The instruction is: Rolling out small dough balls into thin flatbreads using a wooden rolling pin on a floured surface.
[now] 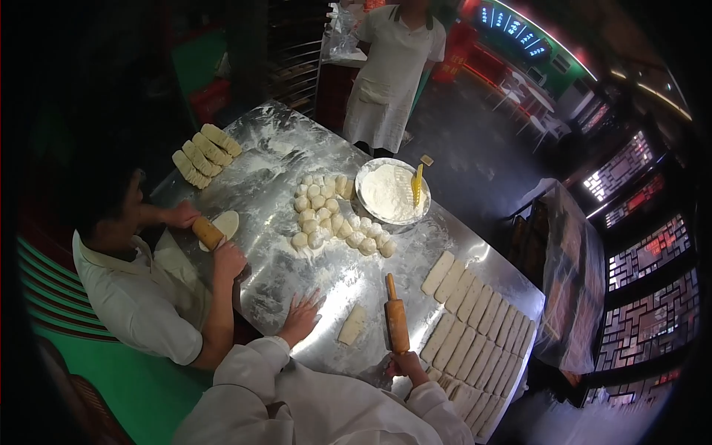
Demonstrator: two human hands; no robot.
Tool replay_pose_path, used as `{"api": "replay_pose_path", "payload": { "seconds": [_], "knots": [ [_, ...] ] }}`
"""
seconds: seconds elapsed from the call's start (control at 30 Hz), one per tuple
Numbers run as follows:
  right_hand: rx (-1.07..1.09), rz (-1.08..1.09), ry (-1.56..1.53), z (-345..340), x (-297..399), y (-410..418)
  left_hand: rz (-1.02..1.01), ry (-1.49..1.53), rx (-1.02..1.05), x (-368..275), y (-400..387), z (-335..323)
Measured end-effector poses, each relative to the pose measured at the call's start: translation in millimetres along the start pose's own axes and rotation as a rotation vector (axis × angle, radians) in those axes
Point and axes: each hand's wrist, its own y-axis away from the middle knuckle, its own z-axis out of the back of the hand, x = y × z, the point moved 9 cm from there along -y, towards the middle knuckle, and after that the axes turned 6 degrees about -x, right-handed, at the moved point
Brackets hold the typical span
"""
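Observation:
My left hand [301, 318] lies palm down on the floured metal table [267, 283], its fingers spread and nothing in them. In my right hand [408, 367] is the near handle of a wooden rolling pin [397, 322], which points away from me. Between my two hands rests a single short strip of dough [352, 324], touched by neither. To the right of the pin, flat oblong dough pieces [445, 339] lie side by side in rows. Beyond my hands sits a cluster of round dough balls [325, 214] dusted with flour.
A metal bowl of flour [389, 192] with a yellow-handled tool [417, 186] stands at the table's far edge. On my left, a co-worker [139, 300] rolls a dough disc [227, 223] with another pin [207, 232]. Folded dough rolls [206, 153] lie far left. An aproned person [389, 83] stands opposite.

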Motion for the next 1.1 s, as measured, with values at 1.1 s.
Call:
{"api": "replay_pose_path", "payload": {
  "seconds": [1.1],
  "knots": [
    [-0.127, 0.119, 0.084, 9.8, 25.0, 34.7, 0.028, -0.136, 0.097, -7.5, -7.7, -21.0]
  ]
}}
